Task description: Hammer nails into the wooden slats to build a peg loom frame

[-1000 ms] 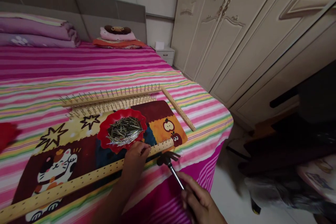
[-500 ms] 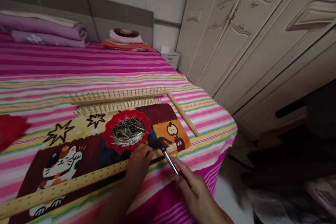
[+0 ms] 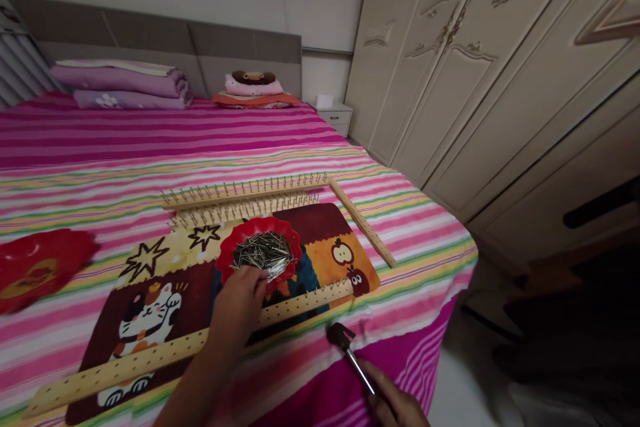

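My left hand (image 3: 240,299) is at the near rim of a red scalloped bowl (image 3: 226,255) piled with metal nails (image 3: 264,250). Its fingers are curled together at the nails; what lies between them is hidden. In my right hand (image 3: 393,399), low at the front, is a hammer (image 3: 341,335) with a shiny metal shaft and dark head. The head is over the bedspread, apart from the wood. A long wooden strip with rows of holes (image 3: 170,351) crosses under my left forearm, with several nails standing at its right end.
Behind the bowl lie wooden strips full of upright nails (image 3: 250,192); another strip (image 3: 363,221) angles down at right. All this rests on a patterned mat (image 3: 320,217) on a striped bedspread (image 3: 415,223). A red dish (image 3: 43,260) sits at left. A wardrobe (image 3: 425,80) stands beyond the bed.
My left hand has moved left from the strip's right end to the bowl of nails. The hammer has come away from the strip, toward me. The view has shifted.
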Available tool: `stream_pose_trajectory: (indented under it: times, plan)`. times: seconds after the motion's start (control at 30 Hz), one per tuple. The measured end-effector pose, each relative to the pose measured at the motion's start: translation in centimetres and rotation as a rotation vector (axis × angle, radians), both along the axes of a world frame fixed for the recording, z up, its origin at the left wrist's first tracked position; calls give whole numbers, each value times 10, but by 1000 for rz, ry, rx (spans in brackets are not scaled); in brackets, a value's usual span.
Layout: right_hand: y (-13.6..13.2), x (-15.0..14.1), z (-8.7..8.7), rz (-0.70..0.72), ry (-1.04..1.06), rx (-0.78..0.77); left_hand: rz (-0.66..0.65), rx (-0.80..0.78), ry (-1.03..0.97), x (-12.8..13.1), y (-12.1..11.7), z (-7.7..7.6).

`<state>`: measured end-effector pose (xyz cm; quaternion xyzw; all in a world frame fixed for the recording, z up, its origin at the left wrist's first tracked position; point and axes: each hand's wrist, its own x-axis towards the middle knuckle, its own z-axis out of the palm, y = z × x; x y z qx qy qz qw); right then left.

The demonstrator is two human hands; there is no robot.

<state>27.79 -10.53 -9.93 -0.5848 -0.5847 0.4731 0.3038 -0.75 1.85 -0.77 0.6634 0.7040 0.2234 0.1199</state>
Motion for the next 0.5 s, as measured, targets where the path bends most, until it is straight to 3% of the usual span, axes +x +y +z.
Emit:
stream_pose_trajectory:
  times: [0.2,0.5]
  plan:
    - [2,-2,-5,-33,9,-7,-109,-321,322,-15,38,10]
    - [2,0,-16,-57,16,-12,-191,-354,321,-14,48,4]
